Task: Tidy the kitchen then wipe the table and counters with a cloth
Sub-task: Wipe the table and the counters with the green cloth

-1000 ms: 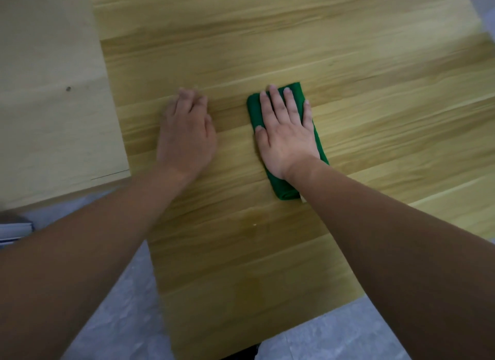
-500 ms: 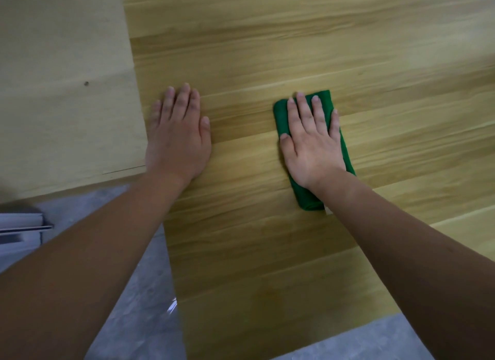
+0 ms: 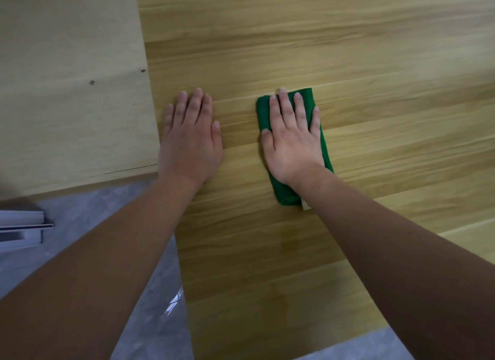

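Right hand (image 3: 293, 142) presses green cloth (image 3: 308, 98) flat on table (image 3: 375, 64) — left hand (image 3: 190, 142) beside

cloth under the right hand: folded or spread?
Folded: the green cloth is a narrow, thick-edged pad under the flat right hand.

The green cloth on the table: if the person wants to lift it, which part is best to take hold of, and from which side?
Probably the far short end of the cloth, taken from above. It lies flat and folded on the table, the right hand covers its middle, and that end shows bare beyond the fingertips.
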A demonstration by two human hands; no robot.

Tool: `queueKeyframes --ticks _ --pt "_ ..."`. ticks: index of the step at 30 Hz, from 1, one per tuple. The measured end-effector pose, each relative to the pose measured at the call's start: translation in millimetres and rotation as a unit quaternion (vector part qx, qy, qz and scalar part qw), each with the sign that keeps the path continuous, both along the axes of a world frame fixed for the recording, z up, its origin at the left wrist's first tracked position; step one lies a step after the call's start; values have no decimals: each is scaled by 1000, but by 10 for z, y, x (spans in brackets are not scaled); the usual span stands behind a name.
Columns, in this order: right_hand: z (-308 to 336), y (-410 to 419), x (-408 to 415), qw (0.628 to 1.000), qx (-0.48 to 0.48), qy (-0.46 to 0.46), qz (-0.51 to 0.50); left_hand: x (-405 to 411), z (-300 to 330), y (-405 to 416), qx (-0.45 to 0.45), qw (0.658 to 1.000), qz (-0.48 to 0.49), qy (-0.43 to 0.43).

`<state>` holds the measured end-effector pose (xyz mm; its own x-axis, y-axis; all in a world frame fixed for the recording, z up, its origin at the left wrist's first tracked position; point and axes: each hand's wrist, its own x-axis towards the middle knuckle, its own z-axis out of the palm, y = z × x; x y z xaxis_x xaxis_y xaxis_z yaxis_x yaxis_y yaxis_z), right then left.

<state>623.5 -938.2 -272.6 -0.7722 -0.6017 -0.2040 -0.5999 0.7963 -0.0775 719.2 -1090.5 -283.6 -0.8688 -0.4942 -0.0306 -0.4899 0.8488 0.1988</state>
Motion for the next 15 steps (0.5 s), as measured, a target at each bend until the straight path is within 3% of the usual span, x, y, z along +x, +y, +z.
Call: queueKeyframes --ticks 15 --pt "2 74 135 1000 -7 3 -15 14 -32 -20 3 1000 -6 3"
